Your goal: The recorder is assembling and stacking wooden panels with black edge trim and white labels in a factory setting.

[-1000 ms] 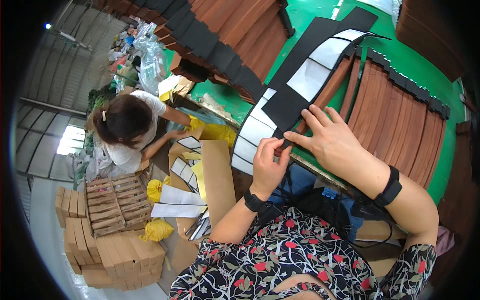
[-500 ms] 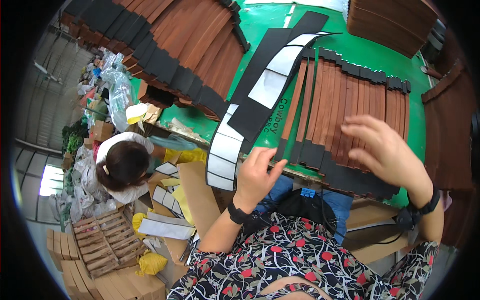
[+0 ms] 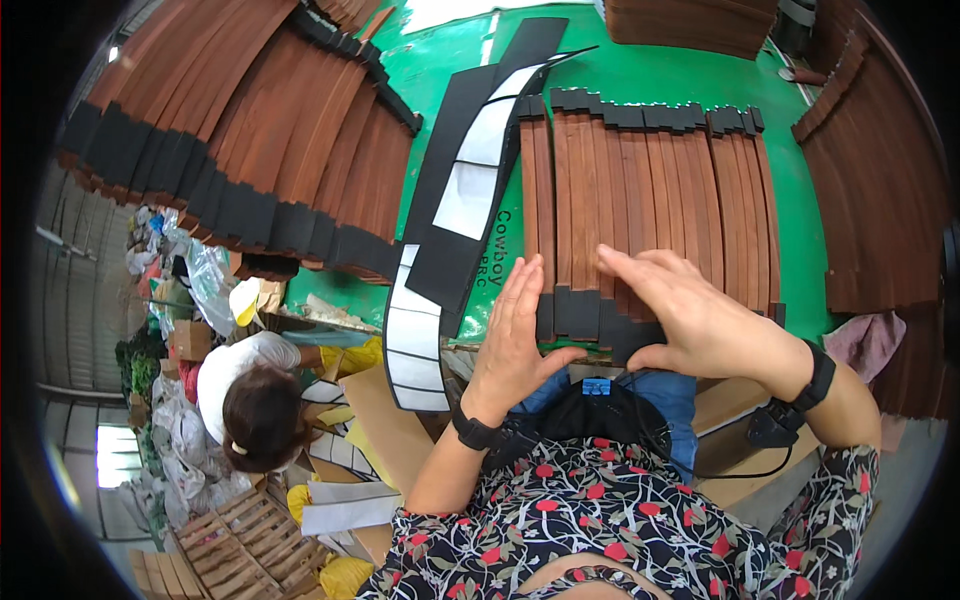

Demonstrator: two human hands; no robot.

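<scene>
Several reddish-brown wood-look slats (image 3: pixel 640 190) with black end pieces stand side by side in a row on the green table top (image 3: pixel 500 285). My left hand (image 3: pixel 512 335) is open at the row's near left corner, its straight fingers lying along the outermost slats (image 3: pixel 537 190). Over the near part of the row my right hand (image 3: pixel 695 315) is open too, thumb and fingers spread, holding nothing. Whether its fingertips touch the slats I cannot tell. Left of the row lie black strips (image 3: pixel 445 190), with white squares of backing (image 3: pixel 468 198) on some of them.
A larger stack of similar slats (image 3: pixel 270 120) fills the table's far left. More brown pieces stand at the far right (image 3: pixel 875 190) and the back (image 3: pixel 690 25). Beyond the table's left edge a co-worker (image 3: pixel 260 400) bends near cardboard (image 3: pixel 390 420) and a wooden pallet (image 3: pixel 250 545).
The left slats, apart and slanted before, now stand close against the row. My right hand has come left and nearer; my left hand's fingers have straightened. The view has shifted.
</scene>
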